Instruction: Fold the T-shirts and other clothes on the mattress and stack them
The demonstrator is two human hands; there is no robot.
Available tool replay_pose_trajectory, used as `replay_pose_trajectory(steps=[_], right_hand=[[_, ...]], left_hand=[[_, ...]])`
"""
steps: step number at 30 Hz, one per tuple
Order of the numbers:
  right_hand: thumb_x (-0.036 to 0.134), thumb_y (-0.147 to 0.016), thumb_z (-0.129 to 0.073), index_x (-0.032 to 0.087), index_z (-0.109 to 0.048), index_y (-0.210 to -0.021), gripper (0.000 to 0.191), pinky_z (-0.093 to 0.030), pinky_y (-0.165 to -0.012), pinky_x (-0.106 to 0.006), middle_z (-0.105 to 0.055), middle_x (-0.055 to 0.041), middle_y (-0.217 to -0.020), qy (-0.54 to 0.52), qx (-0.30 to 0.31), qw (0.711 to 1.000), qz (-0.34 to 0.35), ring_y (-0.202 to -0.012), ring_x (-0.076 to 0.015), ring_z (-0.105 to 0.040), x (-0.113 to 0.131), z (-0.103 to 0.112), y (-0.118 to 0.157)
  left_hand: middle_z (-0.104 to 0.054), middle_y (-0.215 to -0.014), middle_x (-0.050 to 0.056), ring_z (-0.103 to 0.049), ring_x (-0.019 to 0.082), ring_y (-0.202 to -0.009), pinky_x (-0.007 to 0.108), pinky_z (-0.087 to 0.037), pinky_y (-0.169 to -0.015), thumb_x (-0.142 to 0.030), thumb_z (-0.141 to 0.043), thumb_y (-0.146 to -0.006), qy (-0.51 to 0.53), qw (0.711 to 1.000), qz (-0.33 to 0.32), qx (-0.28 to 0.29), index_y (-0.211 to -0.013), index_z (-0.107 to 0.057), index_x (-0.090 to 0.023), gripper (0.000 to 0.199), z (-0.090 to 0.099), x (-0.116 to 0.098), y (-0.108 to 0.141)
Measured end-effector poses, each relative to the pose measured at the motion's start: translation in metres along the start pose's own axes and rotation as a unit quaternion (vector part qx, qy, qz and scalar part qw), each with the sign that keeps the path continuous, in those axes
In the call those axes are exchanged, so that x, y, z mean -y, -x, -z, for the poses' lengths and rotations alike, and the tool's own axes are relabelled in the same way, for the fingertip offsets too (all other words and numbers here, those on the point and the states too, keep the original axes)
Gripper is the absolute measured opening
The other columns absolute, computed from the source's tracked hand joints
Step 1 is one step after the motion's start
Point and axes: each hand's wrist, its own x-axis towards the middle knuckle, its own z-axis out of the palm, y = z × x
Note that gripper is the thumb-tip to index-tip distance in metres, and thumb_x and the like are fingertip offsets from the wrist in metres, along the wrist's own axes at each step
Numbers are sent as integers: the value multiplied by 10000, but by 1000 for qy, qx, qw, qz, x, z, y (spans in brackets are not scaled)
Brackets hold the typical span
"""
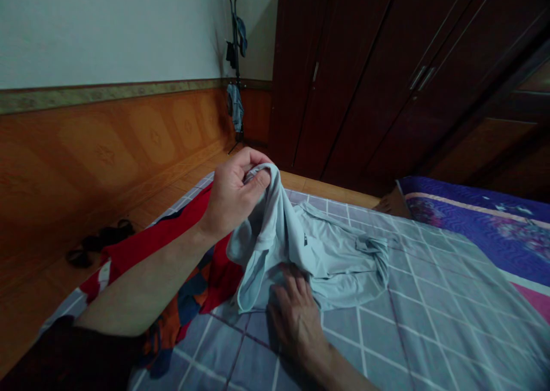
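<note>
Left hand (232, 199), centre of the frame: thumb and fingers are closing on a bunched fold of a pale grey garment (339, 259), pinching it and holding that part up off the bed. The rest of the garment is lying rumpled just right of centre, with a small dark mark (305, 240) showing near its middle.

Right hand (298, 316), lower centre: it is resting low, palm down, its fingers reaching onto the garment's near edge (fingertips partly lost in shadow and folds, so I cannot tell whether they are gripping cloth or only pressing on it).

Surroundings: the garment is lying on a grey checked sheet (429, 299) that is filling the lower right. A red cloth (184, 225) and an orange-and-blue cloth (189, 293) are lying left of the garment, partly behind the left forearm. Dark items (101, 242) are sitting on the floor at left. A coat stand (234, 42) is standing at upper centre, a dark wardrobe (344, 64) is spanning the upper right, and purple bedding (468, 208) is showing at the right edge.
</note>
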Motion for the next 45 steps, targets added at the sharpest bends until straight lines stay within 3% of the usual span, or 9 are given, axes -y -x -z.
replay_pose_trajectory(steps=[8, 13, 19, 24, 31, 35, 40, 43, 45], right_hand=[[197, -732, -437, 186, -676, -838, 262, -485, -809, -398, -695, -78, -886, -110, -70, 986, -108, -852, -252, -641, -98, 53, -59], [368, -819, -485, 173, -624, -1039, 325, -502, -796, -375, -671, -84, -992, -167, -84, 973, -138, -906, -237, -627, -66, 38, -45], [483, -624, -716, 126, -342, -1376, 913, -339, -1023, -535, -379, -201, -1388, -143, -55, 981, -116, -1288, -382, -334, -20, -19, -26], [495, -653, -675, 88, -333, -1350, 877, -325, -991, -568, -413, -223, -1292, -122, -177, 963, -162, -1216, -392, -355, -32, -25, -61], [406, -619, -615, 197, -667, -859, 322, -263, -1027, -515, -622, -97, -1031, -358, -297, 852, -240, -1116, -334, -447, -74, 41, -89], [430, -691, -539, 186, -635, -731, 265, -479, -732, -364, -653, -44, -730, -453, -276, 808, -256, -746, -224, -592, -84, 79, -91], [430, -632, -589, 188, -574, -631, 243, -469, -539, -284, -601, -15, -582, -539, -279, 743, -283, -569, -173, -563, -95, 137, -86], [418, -614, -692, 186, -580, -648, 259, -431, -495, -239, -586, 12, -577, -547, -288, 731, -287, -531, -135, -524, -96, 171, -76], [456, -628, -722, 180, -596, -675, 307, -373, -454, -211, -577, 21, -581, -504, -280, 766, -285, -502, -109, -482, -92, 188, -66]], left_hand=[[-588, -684, -27, -514, 91, -577, 189, -408, -547, -204, -536, -793, -109, 993, -12, -40, -820, -595, -151, 84, 22, 6, 3], [-610, -683, -21, -538, 95, -601, 186, -413, -570, -174, -535, -788, -130, 991, 10, -33, -797, -601, -146, 72, 15, 20, 3], [-605, -668, -27, -522, 86, -576, 183, -404, -541, -164, -529, -782, -95, 995, -8, -42, -788, -591, -150, 64, 8, 11, -4], [-595, -645, -27, -513, 92, -547, 190, -397, -502, -195, -527, -783, -72, 996, -22, -43, -784, -591, -158, 75, 5, -5, -5], [-622, -684, -25, -548, 116, -588, 216, -419, -535, -233, -554, -785, -94, 994, -28, -57, -812, -605, -189, 72, 20, -11, -4], [-619, -687, -20, -538, 120, -586, 231, -400, -532, -242, -563, -788, -98, 993, -19, -64, -811, -616, -193, 76, 27, -2, -12], [-621, -713, -12, -544, 122, -628, 233, -396, -573, -272, -594, -782, -64, 995, 19, -68, -806, -615, -195, 83, 34, 13, -27], [-610, -695, -15, -532, 114, -611, 225, -385, -559, -270, -603, -780, -49, 997, 48, -36, -810, -608, -184, 91, 37, 16, -32], [-603, -688, -18, -520, 107, -600, 218, -375, -545, -267, -602, -785, -48, 997, 61, -20, -818, -602, -172, 100, 37, 16, -34]])
